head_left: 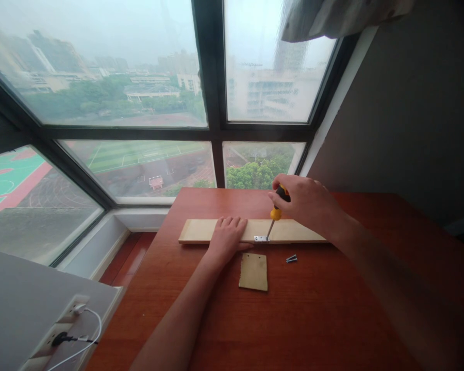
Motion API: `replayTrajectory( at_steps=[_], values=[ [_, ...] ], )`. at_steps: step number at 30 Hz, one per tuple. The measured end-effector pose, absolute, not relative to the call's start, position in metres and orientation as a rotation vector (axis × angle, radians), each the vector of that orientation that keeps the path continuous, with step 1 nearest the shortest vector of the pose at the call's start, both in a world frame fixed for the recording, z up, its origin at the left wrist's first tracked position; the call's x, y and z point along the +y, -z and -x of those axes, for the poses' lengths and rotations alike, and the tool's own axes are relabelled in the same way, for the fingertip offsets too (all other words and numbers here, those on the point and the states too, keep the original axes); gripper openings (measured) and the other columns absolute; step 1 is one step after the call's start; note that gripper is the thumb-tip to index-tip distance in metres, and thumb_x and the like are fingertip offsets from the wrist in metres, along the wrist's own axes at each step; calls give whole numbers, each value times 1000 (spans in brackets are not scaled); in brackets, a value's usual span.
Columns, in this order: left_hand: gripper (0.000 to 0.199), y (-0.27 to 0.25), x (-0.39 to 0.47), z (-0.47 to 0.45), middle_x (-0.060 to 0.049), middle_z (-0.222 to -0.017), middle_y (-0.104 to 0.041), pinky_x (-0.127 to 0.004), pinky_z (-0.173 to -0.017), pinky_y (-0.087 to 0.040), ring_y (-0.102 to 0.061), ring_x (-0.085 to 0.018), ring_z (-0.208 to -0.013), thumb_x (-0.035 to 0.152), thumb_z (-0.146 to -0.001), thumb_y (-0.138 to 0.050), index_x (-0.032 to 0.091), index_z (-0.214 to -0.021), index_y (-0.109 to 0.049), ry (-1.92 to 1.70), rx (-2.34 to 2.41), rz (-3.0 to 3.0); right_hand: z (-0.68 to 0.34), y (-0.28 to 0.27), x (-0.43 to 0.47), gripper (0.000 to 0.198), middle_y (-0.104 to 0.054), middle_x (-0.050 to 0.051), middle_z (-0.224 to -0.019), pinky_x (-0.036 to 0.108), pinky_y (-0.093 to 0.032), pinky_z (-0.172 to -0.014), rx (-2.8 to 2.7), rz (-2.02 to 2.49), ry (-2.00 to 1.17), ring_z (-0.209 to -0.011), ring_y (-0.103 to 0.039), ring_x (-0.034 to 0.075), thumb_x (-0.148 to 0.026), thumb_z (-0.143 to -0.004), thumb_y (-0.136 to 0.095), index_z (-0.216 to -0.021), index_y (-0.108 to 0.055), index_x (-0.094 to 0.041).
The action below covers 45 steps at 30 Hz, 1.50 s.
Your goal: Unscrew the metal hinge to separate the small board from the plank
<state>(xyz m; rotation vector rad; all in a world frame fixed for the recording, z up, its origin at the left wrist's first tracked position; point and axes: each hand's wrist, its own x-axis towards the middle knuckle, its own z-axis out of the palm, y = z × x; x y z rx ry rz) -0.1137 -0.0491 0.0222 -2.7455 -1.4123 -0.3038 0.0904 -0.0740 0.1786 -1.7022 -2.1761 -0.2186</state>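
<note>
Screwdriver (275, 212): yellow-and-black handle, upright with a slight lean, its tip set on the small metal hinge plate (261, 239) at the near edge of the long wooden strip (290, 231).
Right hand (305, 203): fingers curled tight around the top of the handle, gripping it from above.
Left hand (227, 236): flat and spread, palm down, pressing on the strip just left of the plate.
Strip: lies crosswise on the red-brown table (332, 319), near the window (139, 103).
Loose parts: two small screws (291, 258) lie on the table just right of the plate and nearer the camera; a small square wooden piece (253, 271) lies in front of the strip, apart from it.
Doing it well: as I judge it, the shaft should stand square to the screw head, with steady downward pressure so the tip does not slip out; the pressing hand should stay clear of the tip while keeping the strip from sliding or turning.
Risk: a leaning shaft could chew the screw head or skid onto the wood.
Writing: no brand, label or lettering is readable on the tool, the wood or the wall socket (67, 322) at lower left.
</note>
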Motion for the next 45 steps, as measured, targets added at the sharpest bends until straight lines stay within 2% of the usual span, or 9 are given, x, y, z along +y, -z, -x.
replayTrajectory(
  at_steps=[5,11,18,23,26,30,36,42,45],
  values=[
    [68,-22,-49,114,-10,-119,-59,-39,-94,-35,-52,-29,-109,60,-70,-69,23,-124,-49,305,-1418,2747,-93,-178,-75,26,-66,2,-98,27,-38,-61,-2221,1530,9,-76,-59,16,-23,-77,-54,-103,-54,-22],
    [68,-20,-48,114,-11,-118,-59,-40,-94,-35,-52,-29,-110,60,-71,-69,22,-123,-50,318,-1414,2757,-92,-178,-76,21,-66,1,-81,29,-31,-53,-2165,1655,204,-65,-56,17,-43,-86,-50,-90,-58,-24],
    [68,-21,-48,113,-11,-117,-59,-40,-94,-35,-53,-29,-109,60,-69,-70,23,-122,-51,324,-1423,2756,-93,-175,-75,24,-67,3,-99,28,-38,-60,-2167,1537,70,-77,-60,16,-23,-77,-54,-101,-56,-21],
    [68,-21,-48,114,-11,-117,-59,-39,-94,-36,-53,-29,-109,60,-68,-71,23,-122,-51,331,-1420,2754,-91,-178,-75,24,-67,2,-82,30,-31,-53,-2136,1693,238,-67,-58,19,-46,-85,-51,-89,-59,-23],
    [70,-20,-48,115,-11,-117,-60,-39,-94,-36,-53,-29,-109,61,-69,-70,22,-123,-51,333,-1409,2756,-91,-179,-75,16,-68,2,-88,30,-35,-57,-2156,1651,164,-71,-59,18,-35,-84,-52,-94,-59,-24],
    [70,-19,-48,115,-11,-117,-59,-39,-93,-36,-53,-29,-109,60,-69,-70,21,-124,-50,334,-1399,2748,-93,-179,-76,28,-67,3,-98,28,-41,-65,-2195,1497,-33,-80,-60,17,-21,-75,-56,-103,-56,-21],
    [70,-19,-48,115,-10,-117,-60,-39,-93,-36,-53,-29,-109,58,-68,-72,22,-124,-50,343,-1396,2748,-92,-178,-76,22,-67,2,-85,32,-36,-56,-2126,1697,186,-70,-59,20,-42,-85,-51,-94,-58,-23],
    [69,-19,-47,115,-10,-117,-59,-39,-94,-36,-52,-29,-109,60,-69,-71,22,-123,-50,336,-1403,2753,-95,-179,-76,29,-66,2,-100,27,-42,-64,-2199,1486,-59,-80,-60,16,-20,-76,-55,-105,-55,-22],
    [69,-19,-48,115,-10,-117,-59,-39,-94,-36,-52,-28,-109,59,-69,-71,24,-124,-49,337,-1407,2753,-94,-179,-77,21,-67,3,-96,28,-39,-60,-2176,1557,45,-74,-60,17,-30,-80,-55,-99,-58,-22]
  ],
)
